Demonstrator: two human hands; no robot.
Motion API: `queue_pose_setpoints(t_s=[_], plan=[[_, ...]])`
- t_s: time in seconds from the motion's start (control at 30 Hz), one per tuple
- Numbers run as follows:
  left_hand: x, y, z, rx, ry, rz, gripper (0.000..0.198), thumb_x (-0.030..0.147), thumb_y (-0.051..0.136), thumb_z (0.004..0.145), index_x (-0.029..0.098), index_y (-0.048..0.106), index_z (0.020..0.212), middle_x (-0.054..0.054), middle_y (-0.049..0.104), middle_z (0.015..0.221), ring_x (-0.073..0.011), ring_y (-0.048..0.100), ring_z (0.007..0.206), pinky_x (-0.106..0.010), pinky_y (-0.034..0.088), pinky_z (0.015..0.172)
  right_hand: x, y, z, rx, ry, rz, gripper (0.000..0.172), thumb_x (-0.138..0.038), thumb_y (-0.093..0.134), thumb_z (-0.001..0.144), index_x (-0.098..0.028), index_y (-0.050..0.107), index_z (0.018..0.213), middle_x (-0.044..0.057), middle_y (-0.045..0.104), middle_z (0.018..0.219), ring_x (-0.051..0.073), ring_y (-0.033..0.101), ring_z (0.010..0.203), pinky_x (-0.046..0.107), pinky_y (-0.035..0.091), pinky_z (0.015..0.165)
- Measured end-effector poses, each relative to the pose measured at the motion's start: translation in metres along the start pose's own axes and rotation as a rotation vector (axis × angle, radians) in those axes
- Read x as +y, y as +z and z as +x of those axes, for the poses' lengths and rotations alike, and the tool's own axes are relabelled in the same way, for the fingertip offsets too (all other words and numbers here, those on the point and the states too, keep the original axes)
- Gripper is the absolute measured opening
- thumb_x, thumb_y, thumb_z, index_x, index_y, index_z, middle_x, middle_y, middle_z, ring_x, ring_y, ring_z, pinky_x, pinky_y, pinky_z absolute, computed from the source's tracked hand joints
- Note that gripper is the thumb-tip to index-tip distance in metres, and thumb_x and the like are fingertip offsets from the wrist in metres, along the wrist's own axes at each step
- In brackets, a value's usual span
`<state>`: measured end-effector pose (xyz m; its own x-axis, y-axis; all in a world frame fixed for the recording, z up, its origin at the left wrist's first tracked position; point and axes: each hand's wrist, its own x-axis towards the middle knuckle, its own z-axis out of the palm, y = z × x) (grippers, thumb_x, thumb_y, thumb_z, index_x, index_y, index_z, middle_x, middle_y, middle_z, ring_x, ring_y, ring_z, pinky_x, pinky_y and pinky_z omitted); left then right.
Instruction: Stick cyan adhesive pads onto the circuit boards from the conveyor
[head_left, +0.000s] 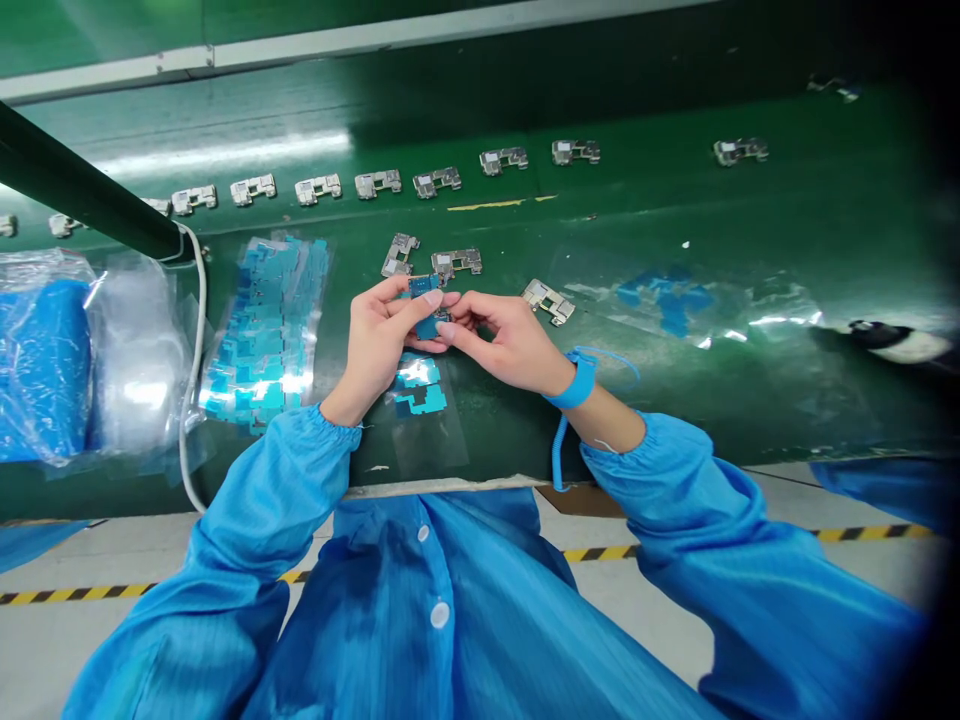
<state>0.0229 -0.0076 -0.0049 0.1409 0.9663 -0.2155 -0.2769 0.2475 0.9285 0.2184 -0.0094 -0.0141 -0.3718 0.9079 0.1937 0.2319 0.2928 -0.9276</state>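
Between my two hands is a small blue circuit board point(425, 328), held above the green bench. My left hand point(382, 330) grips its left side, thumb on top. The fingertips of my right hand point(502, 335) pinch its right edge; what lies under them is partly hidden. Just beyond my hands lie two loose circuit boards, one tilted point(400, 255) and one lengthwise point(456, 262). Another board point(548, 302) rests beside my right wrist, which wears a blue wrist strap point(579, 380). Below my hands, a clear sheet carries a blue cut-out film piece point(421, 387).
A row of circuit boards point(379, 184) runs along the back strip. Sheets of blue film pieces point(262, 330) lie to the left, beside a white cable point(199, 350) and a plastic-wrapped blue bundle point(45, 360). A dark green post point(90, 185) slants across. Blue film scraps point(667, 300) lie right.
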Motion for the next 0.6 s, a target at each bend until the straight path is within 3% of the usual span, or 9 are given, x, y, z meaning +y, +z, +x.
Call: queue_pose_setpoints(t_s=[0.17, 0.27, 0.37, 0.47, 0.53, 0.6], plan=[[-0.002, 0.0, 0.0, 0.003, 0.004, -0.009, 0.045, 0.052, 0.099, 0.083, 0.019, 0.076, 0.103, -0.005, 0.09, 0.097, -0.0168, 0.082, 0.064, -0.026, 0.072, 0.057, 0.005, 0.004, -0.002, -0.004, 0.057, 0.088, 0.039, -0.06, 0.076, 0.103, -0.023, 0.069, 0.089, 0.0, 0.069, 0.082, 0.016, 0.055, 0.071, 0.034, 0.046, 0.068], [-0.001, -0.001, 0.001, -0.017, -0.008, -0.023, 0.051, 0.051, 0.094, 0.09, 0.021, 0.075, 0.126, -0.007, 0.09, 0.111, -0.0178, 0.084, 0.065, -0.026, 0.071, 0.058, 0.01, -0.007, 0.014, -0.058, 0.084, 0.103, 0.052, -0.072, 0.078, 0.098, -0.023, 0.066, 0.083, -0.001, 0.065, 0.075, 0.015, 0.052, 0.067, 0.033, 0.044, 0.066], [0.003, -0.002, 0.002, 0.013, 0.008, -0.027, 0.064, 0.052, 0.083, 0.099, 0.026, 0.061, 0.154, -0.01, 0.086, 0.133, -0.0193, 0.087, 0.071, -0.027, 0.072, 0.061, 0.022, -0.032, 0.06, -0.062, 0.099, 0.087, 0.062, -0.082, 0.084, 0.088, -0.024, 0.065, 0.078, -0.002, 0.061, 0.065, 0.015, 0.051, 0.062, 0.033, 0.043, 0.063], [0.006, -0.005, 0.004, 0.042, 0.056, 0.007, 0.057, 0.047, 0.074, 0.104, 0.024, 0.058, 0.154, -0.012, 0.084, 0.141, -0.0178, 0.088, 0.078, -0.026, 0.071, 0.067, 0.039, -0.064, 0.126, 0.085, 0.133, 0.026, 0.064, -0.083, 0.082, 0.089, -0.025, 0.061, 0.073, 0.0, 0.059, 0.064, 0.017, 0.052, 0.06, 0.034, 0.046, 0.063], [0.006, -0.007, 0.006, 0.047, 0.08, 0.026, 0.052, 0.042, 0.074, 0.103, 0.023, 0.06, 0.149, -0.012, 0.085, 0.138, -0.0157, 0.086, 0.077, -0.024, 0.069, 0.066, 0.05, -0.083, 0.167, 0.154, 0.233, -0.177, 0.054, -0.071, 0.072, 0.103, -0.024, 0.066, 0.078, 0.004, 0.063, 0.071, 0.02, 0.057, 0.067, 0.038, 0.052, 0.071], [0.005, -0.009, 0.008, 0.054, 0.081, 0.025, 0.047, 0.039, 0.075, 0.102, 0.022, 0.063, 0.144, -0.012, 0.086, 0.133, -0.0142, 0.085, 0.074, -0.023, 0.067, 0.064, 0.057, -0.094, 0.196, 0.121, 0.237, -0.498, 0.038, -0.053, 0.077, 0.104, -0.02, 0.073, 0.087, 0.009, 0.069, 0.085, 0.026, 0.065, 0.087, 0.045, 0.056, 0.09]])
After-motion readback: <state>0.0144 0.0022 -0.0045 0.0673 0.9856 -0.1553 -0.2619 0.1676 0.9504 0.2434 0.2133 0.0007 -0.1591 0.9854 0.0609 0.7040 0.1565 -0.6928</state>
